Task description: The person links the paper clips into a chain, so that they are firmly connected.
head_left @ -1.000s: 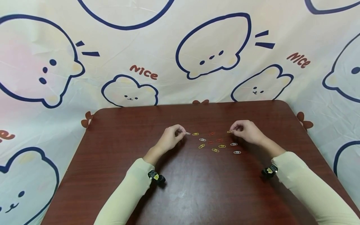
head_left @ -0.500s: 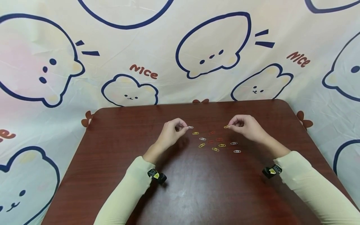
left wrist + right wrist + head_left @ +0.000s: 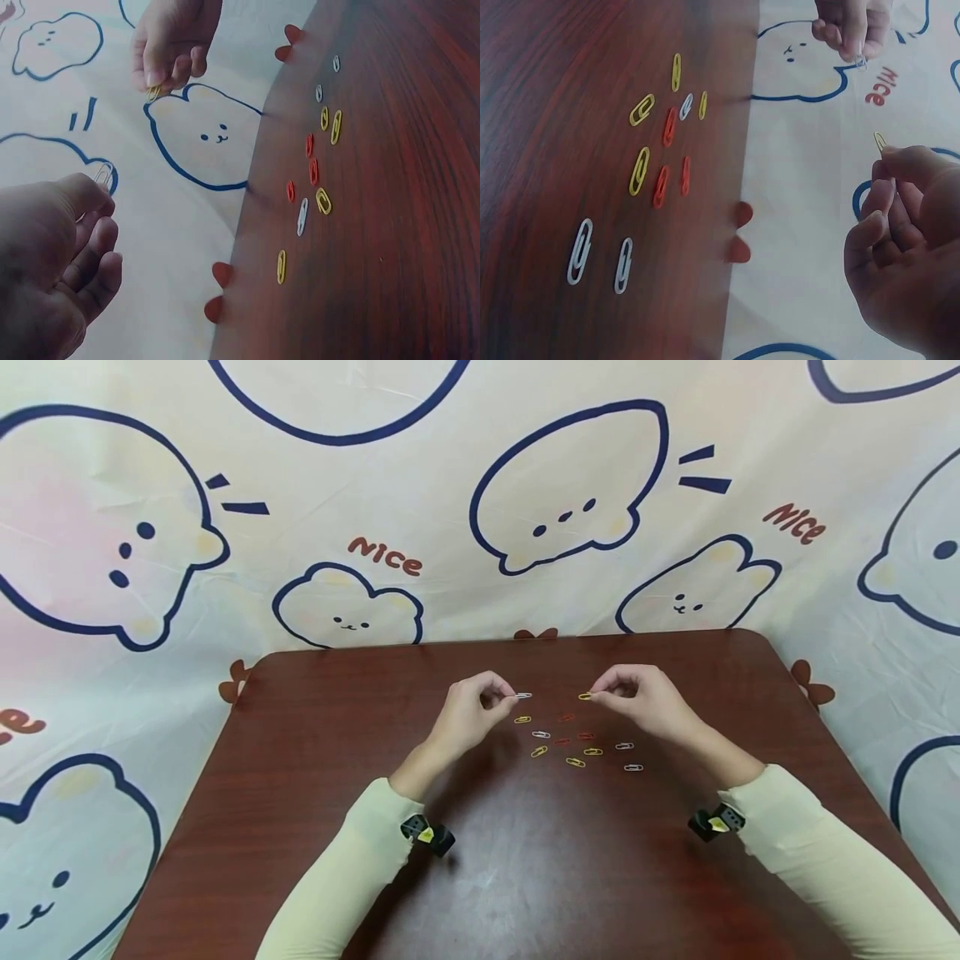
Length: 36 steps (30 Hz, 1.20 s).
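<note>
My left hand (image 3: 471, 714) pinches a white paper clip (image 3: 523, 695) between thumb and forefinger, its end pointing right. Across from it, my right hand (image 3: 647, 700) pinches a yellow paper clip (image 3: 584, 697) pointing left. Both clips are held above the table, facing each other with a gap between. In the right wrist view the yellow clip (image 3: 880, 141) sticks out past the thumb. The left wrist view shows the white clip (image 3: 103, 174) at the left fingertips. Below the hands lie loose yellow, white and red paper clips, such as a red one (image 3: 586, 736) and a white one (image 3: 541, 734).
The dark brown wooden table (image 3: 510, 860) carries the several loose clips, spread near its far middle. A cream cloth (image 3: 442, 510) with cartoon outlines hangs behind the far edge. Each forearm wears a small black camera (image 3: 427, 834) at the sleeve cuff.
Both hands have risen off the tabletop, each carrying its paper clip. They have moved toward each other, the left going right and the right going left, so the gap has narrowed.
</note>
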{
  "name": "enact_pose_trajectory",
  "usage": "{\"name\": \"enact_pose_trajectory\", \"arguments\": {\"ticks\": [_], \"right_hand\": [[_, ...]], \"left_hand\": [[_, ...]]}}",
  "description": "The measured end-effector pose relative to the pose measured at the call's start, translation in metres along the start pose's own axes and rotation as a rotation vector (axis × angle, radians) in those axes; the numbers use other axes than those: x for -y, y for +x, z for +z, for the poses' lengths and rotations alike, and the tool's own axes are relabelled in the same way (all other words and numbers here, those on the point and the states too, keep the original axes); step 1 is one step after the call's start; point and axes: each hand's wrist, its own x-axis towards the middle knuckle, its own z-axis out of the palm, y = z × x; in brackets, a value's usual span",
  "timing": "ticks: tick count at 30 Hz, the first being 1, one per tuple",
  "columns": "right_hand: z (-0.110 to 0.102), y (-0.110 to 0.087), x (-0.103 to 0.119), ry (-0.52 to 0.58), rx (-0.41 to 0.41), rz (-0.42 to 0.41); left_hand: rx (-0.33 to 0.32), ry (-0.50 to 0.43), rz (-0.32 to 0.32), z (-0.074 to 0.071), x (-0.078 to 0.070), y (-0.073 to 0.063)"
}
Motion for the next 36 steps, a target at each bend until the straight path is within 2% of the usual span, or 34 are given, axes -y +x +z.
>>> {"name": "enact_pose_trajectory", "arguments": {"ticks": [10, 22, 36], "right_hand": [[0.009, 0.005, 0.021, 0.038, -0.011, -0.054], [0.022, 0.010, 0.042, 0.101, -0.049, -0.103], [0.032, 0.015, 0.048, 0.116, -0.062, -0.100]], "left_hand": [[-0.021, -0.014, 0.006, 0.005, -0.013, 0.002], [-0.048, -0.007, 0.059, 0.011, -0.023, 0.004], [-0.047, -0.005, 0.090, 0.014, -0.029, 0.006]]}}
